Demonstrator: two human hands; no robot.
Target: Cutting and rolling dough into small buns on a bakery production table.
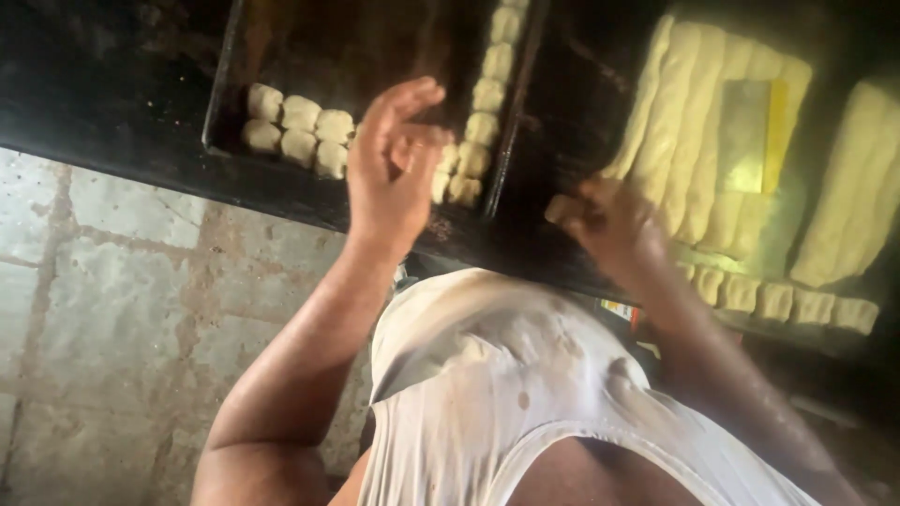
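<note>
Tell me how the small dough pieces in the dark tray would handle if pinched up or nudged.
The dough pieces look soft and rounded, so they would probably dent under a pinch. They sit pressed together in rows, so they may cling to neighbours. On the tray their blocky bases suggest sliding, not rolling.

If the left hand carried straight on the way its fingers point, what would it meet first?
Probably the dough pieces in the dark baking tray: the left hand points up over them, though its height above them is unclear.

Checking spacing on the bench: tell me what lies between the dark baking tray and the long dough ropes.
In the head view, a bare strip of dark worktop separates the tray from the dough ropes; the right hand hovers at its near end.
</note>
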